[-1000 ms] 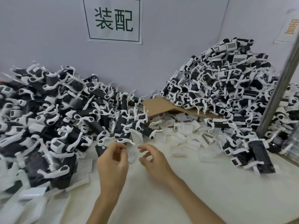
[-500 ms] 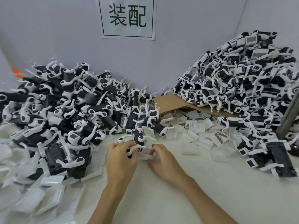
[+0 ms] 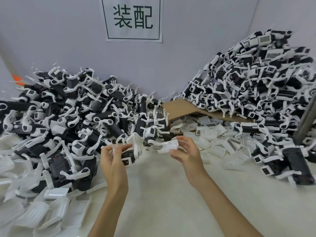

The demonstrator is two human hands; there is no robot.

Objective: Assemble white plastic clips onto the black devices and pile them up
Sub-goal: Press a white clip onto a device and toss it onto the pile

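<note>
White plastic clip [image 3: 170, 145] pinched in your right hand [image 3: 188, 154] at the centre of the frame; your left hand [image 3: 112, 165] grips a black device [image 3: 128, 155] just beside it; left pile [image 3: 68, 108] and right pile [image 3: 256, 79] of devices flank them on the tabletop [image 3: 162, 194].

I work at an assembly station in a factory or workshop. On the grey wall [image 3: 51, 40] in front of me hangs a printed paper sign [image 3: 133, 19] whose two big Chinese characters read "assembly". My pale counter [image 3: 162, 194] is heaped with one product many times over: black devices [image 3: 68, 113] fitted with white arms lie in a mound on my left, a taller mound [image 3: 256, 79] rises on my right over a flattened sheet of cardboard [image 3: 184, 108], and loose white plastic clips [image 3: 210, 134] are strewn between them and at my near left. A grey metal post [image 3: 306, 122] stands at the right edge
</note>
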